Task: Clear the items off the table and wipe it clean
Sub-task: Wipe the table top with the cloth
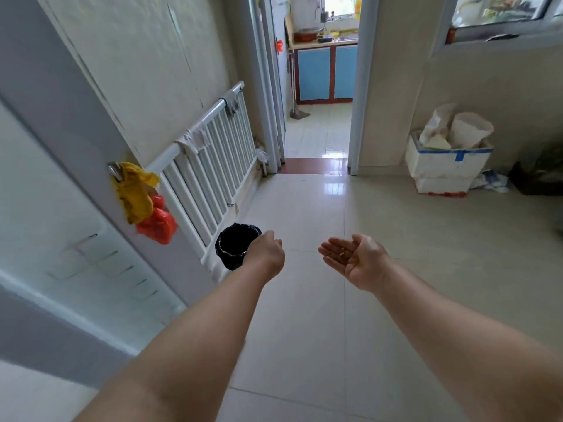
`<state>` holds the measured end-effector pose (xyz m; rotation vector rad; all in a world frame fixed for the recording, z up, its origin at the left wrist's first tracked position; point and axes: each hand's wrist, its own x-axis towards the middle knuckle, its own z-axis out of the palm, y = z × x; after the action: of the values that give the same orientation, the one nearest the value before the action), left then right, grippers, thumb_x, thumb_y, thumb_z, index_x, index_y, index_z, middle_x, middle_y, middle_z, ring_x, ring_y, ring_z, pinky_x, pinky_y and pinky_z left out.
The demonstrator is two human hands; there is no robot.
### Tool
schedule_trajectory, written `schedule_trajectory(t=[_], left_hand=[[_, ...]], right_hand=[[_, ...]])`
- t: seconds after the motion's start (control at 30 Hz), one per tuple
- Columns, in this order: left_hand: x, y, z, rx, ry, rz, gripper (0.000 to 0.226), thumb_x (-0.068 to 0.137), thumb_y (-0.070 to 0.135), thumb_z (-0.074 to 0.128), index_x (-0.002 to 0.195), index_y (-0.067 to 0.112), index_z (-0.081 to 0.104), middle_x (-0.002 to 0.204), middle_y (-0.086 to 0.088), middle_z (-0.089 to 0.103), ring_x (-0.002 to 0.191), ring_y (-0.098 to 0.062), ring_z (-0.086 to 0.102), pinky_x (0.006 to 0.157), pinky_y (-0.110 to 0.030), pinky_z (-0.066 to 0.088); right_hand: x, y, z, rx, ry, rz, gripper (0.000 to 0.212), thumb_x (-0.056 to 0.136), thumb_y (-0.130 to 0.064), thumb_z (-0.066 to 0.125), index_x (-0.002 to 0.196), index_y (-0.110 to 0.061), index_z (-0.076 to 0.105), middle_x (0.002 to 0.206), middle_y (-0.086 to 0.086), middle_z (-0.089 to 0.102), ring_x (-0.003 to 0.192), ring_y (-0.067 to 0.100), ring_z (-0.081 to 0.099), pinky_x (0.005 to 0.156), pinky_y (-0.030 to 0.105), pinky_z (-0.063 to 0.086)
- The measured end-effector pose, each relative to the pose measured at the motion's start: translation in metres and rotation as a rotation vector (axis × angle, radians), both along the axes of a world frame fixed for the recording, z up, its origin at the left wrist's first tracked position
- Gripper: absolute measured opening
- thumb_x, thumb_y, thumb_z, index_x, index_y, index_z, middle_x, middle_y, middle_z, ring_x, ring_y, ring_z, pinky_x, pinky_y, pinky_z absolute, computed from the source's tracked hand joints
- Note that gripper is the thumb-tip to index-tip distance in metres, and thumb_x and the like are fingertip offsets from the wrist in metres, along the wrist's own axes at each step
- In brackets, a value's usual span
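- The glossy pale tiled floor (304, 330) fills the view from 6 o'clock up to the centre. No table shows anywhere, so how clear or clean it is cannot be told.
- A white ribbed metal radiator (207, 166) runs along the wall at 10 o'clock. Yellow and red plastic bags (143, 205) hang from a hook at its near end, at 9 o'clock.
- A white foam box with blue tape (447, 169) sits on the floor by the far wall at 2 o'clock.
- The small round bin lined with a black bag (231, 248) stands against the radiator at 8 o'clock, its mouth open upward.
- The right hand (356, 258), at 4 o'clock, lies palm up and loosely cupped, well apart from the bin.
- The left hand (268, 251) is over the bin's near rim with its back to the camera. Its fingers curl away, so whether it holds anything cannot be told.
- A few small brown crumbs (341, 254) rest in the right palm, not yet dropped. Judging by this, the person is binning table scraps, and the wiping may remain.
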<state>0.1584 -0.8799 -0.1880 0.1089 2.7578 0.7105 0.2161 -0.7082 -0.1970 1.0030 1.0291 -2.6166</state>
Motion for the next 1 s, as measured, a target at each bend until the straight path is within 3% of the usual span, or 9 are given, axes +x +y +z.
schedule_trajectory(t=[0.13,0.2,0.3,0.63,0.83,1.0], left_hand=[[-0.051,-0.01,-0.011,0.0,-0.018,0.07,0.037,0.102,0.021,0.032,0.136,0.013,0.045,0.143,-0.013,0.045,0.125,-0.029,0.044,0.099,-0.031,0.034],[-0.079,-0.015,-0.019,0.012,-0.006,0.098,0.032,0.102,0.019,0.032,0.131,0.019,0.047,0.143,-0.011,0.045,0.118,-0.028,0.046,0.097,-0.031,0.035],[-0.129,-0.023,-0.03,0.017,-0.017,0.182,0.039,0.1,0.016,0.033,0.137,0.012,0.044,0.139,-0.012,0.048,0.124,-0.029,0.045,0.09,-0.029,0.034],[-0.294,-0.055,-0.07,0.099,-0.169,0.412,0.046,0.099,0.014,0.031,0.144,0.017,0.042,0.149,-0.008,0.04,0.136,-0.029,0.037,0.112,-0.035,0.03],[-0.355,-0.067,-0.085,0.168,-0.155,0.553,0.044,0.098,0.016,0.03,0.138,0.016,0.049,0.143,-0.01,0.047,0.128,-0.03,0.045,0.107,-0.038,0.037],[-0.399,-0.085,-0.099,0.165,-0.166,0.678,0.041,0.096,0.015,0.035,0.134,0.014,0.052,0.137,-0.011,0.053,0.124,-0.031,0.049,0.1,-0.035,0.041]], right_hand=[[-0.057,0.004,-0.016,0.051,-0.055,0.037,0.05,0.102,-0.029,0.022,0.094,0.006,0.057,0.094,0.022,0.063,0.09,0.032,0.063,0.079,0.037,0.052],[-0.089,0.004,-0.027,0.068,-0.078,0.051,0.05,0.102,-0.029,0.024,0.094,0.007,0.057,0.093,0.022,0.063,0.086,0.032,0.063,0.072,0.037,0.053],[-0.147,0.003,-0.041,0.096,-0.1,0.08,0.049,0.102,-0.03,0.025,0.096,0.007,0.057,0.093,0.022,0.063,0.086,0.033,0.064,0.07,0.038,0.052],[-0.339,-0.026,-0.054,0.093,-0.113,0.199,0.052,0.102,-0.032,0.023,0.096,0.006,0.058,0.092,0.022,0.064,0.089,0.032,0.063,0.081,0.038,0.05],[-0.427,-0.05,-0.075,0.157,-0.19,0.322,0.042,0.101,-0.021,0.024,0.107,0.006,0.055,0.093,0.021,0.064,0.09,0.031,0.063,0.073,0.035,0.052],[-0.5,-0.073,-0.102,0.243,-0.253,0.451,0.041,0.096,-0.013,0.025,0.112,0.009,0.056,0.1,0.024,0.066,0.08,0.028,0.066,0.073,0.034,0.053]])
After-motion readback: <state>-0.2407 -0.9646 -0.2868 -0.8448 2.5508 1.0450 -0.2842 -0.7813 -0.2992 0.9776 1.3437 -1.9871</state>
